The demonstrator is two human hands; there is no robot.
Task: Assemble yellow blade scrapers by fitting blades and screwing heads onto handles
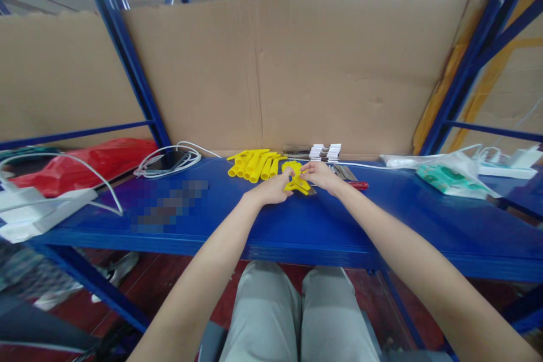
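Head view, blue shelf (309, 229): we list two bare hands meeting at the middle over one yellow scraper (300, 185), its dark edge pointing near and right. Left hand (275, 186): thumb and fingers pinching the scraper, as far as we can see. Right hand (321, 175): fingertips bent in at its far side; whether they pinch it, we cannot tell. Left and far: yellow tubular handles (254, 165), in a row, open ends near. Right and far: white packets (326, 151). Right: red-handled tool (359, 185), near the right wrist. Step in hand, we judge: two-handed handling of a single scraper. Next move calls, we judge, for a steady left pinch, fingertips clear of the edge.
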